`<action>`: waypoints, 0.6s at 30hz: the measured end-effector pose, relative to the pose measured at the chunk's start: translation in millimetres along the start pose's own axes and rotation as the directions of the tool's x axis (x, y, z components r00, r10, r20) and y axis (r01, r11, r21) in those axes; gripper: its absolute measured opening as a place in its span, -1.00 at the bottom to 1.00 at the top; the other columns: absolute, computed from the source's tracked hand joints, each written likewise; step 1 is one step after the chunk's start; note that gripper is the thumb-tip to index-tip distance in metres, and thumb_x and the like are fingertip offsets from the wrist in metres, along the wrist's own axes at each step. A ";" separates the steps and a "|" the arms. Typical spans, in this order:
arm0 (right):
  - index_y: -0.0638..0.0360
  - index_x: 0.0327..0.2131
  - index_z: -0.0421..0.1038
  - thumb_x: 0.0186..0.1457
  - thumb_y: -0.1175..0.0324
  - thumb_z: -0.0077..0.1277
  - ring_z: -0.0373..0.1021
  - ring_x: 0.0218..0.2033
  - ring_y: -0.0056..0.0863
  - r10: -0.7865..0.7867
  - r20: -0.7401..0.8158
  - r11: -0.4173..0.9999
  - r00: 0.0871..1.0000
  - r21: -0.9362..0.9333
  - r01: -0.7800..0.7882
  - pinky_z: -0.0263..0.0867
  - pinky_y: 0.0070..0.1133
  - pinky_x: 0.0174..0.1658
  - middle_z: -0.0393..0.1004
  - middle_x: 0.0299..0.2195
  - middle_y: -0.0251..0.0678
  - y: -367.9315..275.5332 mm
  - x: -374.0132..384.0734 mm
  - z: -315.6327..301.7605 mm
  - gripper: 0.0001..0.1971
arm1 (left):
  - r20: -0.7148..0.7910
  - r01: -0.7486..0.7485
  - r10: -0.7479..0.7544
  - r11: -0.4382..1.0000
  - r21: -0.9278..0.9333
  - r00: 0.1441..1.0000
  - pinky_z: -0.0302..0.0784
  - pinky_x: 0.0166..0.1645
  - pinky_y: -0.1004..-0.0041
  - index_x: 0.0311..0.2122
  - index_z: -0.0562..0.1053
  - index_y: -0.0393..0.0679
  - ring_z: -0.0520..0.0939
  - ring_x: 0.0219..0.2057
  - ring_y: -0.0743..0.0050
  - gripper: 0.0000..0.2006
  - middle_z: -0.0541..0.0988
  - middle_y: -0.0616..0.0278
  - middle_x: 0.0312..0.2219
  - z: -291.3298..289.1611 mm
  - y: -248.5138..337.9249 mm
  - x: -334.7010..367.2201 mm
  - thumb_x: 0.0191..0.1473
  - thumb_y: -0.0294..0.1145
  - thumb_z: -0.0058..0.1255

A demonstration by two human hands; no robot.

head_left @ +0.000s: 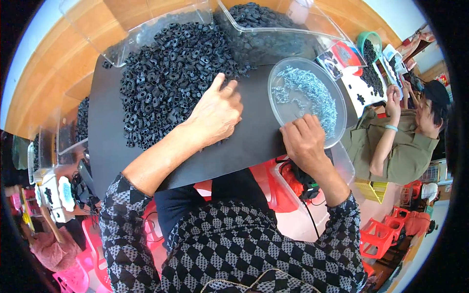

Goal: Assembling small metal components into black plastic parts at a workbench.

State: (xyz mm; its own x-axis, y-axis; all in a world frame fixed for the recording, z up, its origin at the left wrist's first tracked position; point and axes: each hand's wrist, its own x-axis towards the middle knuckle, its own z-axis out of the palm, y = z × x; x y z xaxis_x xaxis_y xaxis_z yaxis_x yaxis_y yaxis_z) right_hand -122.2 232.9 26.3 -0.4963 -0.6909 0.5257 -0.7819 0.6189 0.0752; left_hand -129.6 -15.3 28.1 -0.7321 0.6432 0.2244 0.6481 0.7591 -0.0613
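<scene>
Fingers of the right hand (304,141) curl narrowly over the near rim of a round clear plastic dish (293,115); whether they pinch anything we cannot tell. The dish holds a loose drift of small pale metal screws (312,97), fine and glinting. To its left, we see the left hand (215,115) lying palm down on the matte black board (244,141), its fingers gathered close, thumb raised, the fingertips touching the edge of a heap of small black moulded parts (161,78). These parts are ring-like, dull and knobbly, and spread across the board's left half. Farther off, two clear plastic bins (273,34) lie tilted at the board's far edge, more black parts spilling from them. Beyond stretches a pale wooden tabletop (63,63). At the far right, another person (405,141) sits at similar parts.
</scene>
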 end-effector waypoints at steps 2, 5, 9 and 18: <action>0.22 -0.56 0.32 -0.21 0.47 0.11 0.21 -0.46 -0.29 -0.012 0.019 1.000 1.000 -0.004 0.013 0.12 -0.41 -0.40 0.23 -0.57 -0.24 -2.5 0.8 0.3 -0.86 | -0.041 0.032 -0.034 0.999 -0.040 0.999 0.04 0.16 0.00 -0.41 0.52 -0.20 0.40 0.04 0.14 -0.77 0.54 0.14 -0.20 0.1 -1.3 -6.3 -0.21 -0.31 0.14; 0.24 -0.55 0.32 -0.20 0.42 0.13 0.20 -0.46 -0.29 -0.010 0.052 1.000 0.999 0.003 0.010 0.11 -0.41 -0.39 0.23 -0.57 -0.23 -5.5 2.2 0.6 -0.82 | -0.128 0.070 -0.081 0.994 -0.088 0.988 0.06 0.15 0.01 -0.47 0.53 -0.17 0.41 0.04 0.18 -0.82 0.55 0.16 -0.20 -3.0 -3.2 -14.0 -0.22 -0.31 0.15; 0.25 -0.47 0.34 -0.15 0.30 0.17 0.20 -0.44 -0.26 0.032 -0.044 0.999 0.999 0.022 -0.031 0.11 -0.39 -0.38 0.26 -0.52 -0.23 -7.4 11.5 -1.2 -0.74 | -0.272 0.172 -0.222 0.965 -0.197 0.936 0.10 0.14 0.06 -0.42 0.54 -0.12 0.42 0.06 0.24 -0.82 0.54 0.20 -0.14 -7.6 -10.0 -27.0 -0.25 -0.38 0.21; 0.29 -0.42 0.41 -0.24 0.55 0.11 0.26 -0.47 -0.30 0.007 -0.184 0.984 0.983 0.177 0.026 0.18 -0.45 -0.43 0.34 -0.49 -0.24 -32.3 26.7 6.8 -0.80 | -0.483 0.396 -0.463 0.886 -0.239 0.744 0.22 0.01 0.21 -0.29 0.52 -0.19 0.49 -0.04 0.18 -0.73 0.55 0.10 -0.16 -32.7 16.7 -80.3 -0.22 -0.52 0.16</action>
State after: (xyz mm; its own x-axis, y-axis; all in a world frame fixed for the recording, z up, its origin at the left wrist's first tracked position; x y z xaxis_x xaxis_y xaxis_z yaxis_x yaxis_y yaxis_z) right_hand -112.8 191.9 32.1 -0.4241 -0.6057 0.6732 -0.8489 0.5248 -0.0627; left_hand -53.2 -57.5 40.9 -0.7431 0.0787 0.6646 0.3348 0.9035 0.2674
